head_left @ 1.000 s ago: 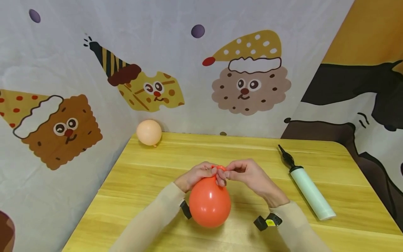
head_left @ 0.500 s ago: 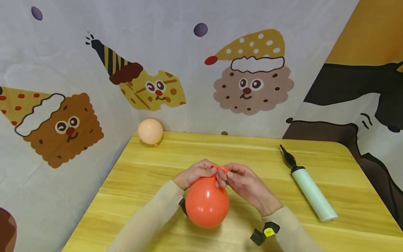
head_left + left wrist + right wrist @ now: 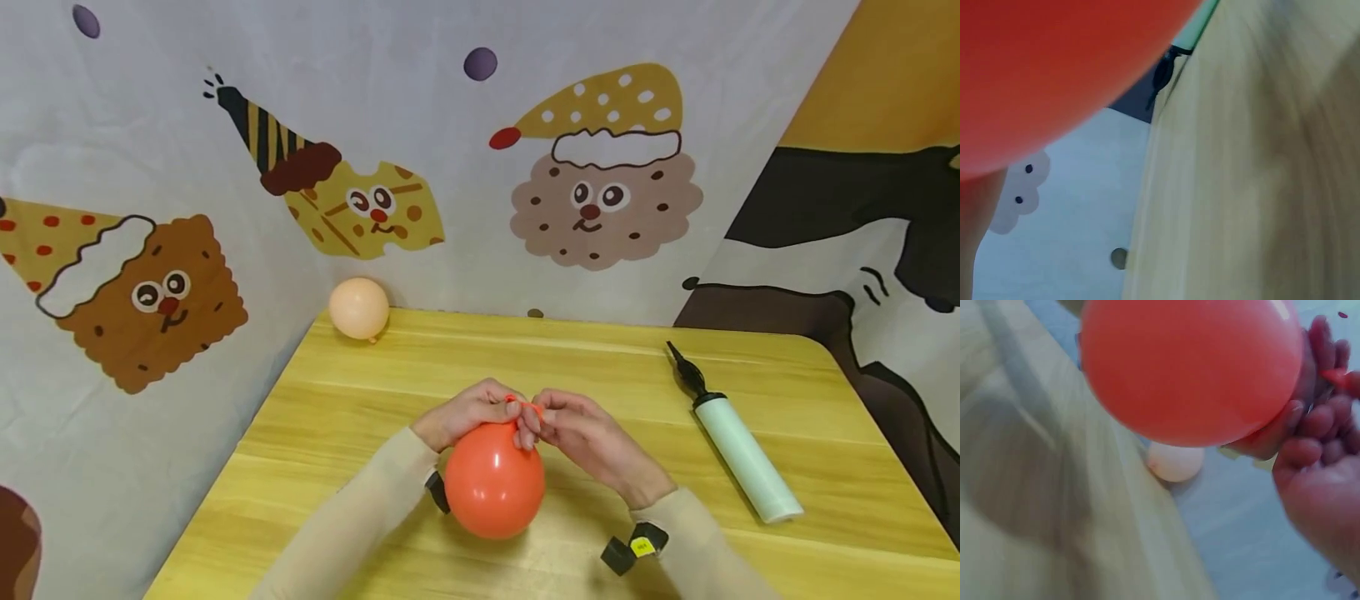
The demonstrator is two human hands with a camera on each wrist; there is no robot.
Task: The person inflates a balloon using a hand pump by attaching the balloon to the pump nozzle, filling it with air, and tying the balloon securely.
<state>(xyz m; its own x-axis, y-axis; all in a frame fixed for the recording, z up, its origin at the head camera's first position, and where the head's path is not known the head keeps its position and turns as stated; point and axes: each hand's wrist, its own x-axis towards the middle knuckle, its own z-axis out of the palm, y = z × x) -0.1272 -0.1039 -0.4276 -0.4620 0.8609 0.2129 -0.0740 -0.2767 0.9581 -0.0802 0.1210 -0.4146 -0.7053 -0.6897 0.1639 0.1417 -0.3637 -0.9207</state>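
Observation:
An inflated red-orange balloon (image 3: 495,482) hangs below both hands over the wooden table (image 3: 360,417). My left hand (image 3: 476,408) pinches its neck from the left, thumb on top. From the right, my right hand (image 3: 596,437) pinches the stretched tail of the neck, drawn out between the two hands. In the right wrist view the balloon (image 3: 1191,369) covers part of the left hand, and the fingers of the right hand (image 3: 1329,469) are curled by the neck. The balloon (image 3: 1054,69) fills the upper left of the left wrist view and hides most of the left hand.
A peach balloon (image 3: 358,309) sits at the table's far left corner, by the printed cloth backdrop (image 3: 465,283). A pale green hand pump (image 3: 748,458) with a black nozzle lies to the right of the right hand.
The right hand has shifted slightly left and down, its wrist turning, while still at the balloon's neck. The left hand keeps its hold. The camera view has moved a little.

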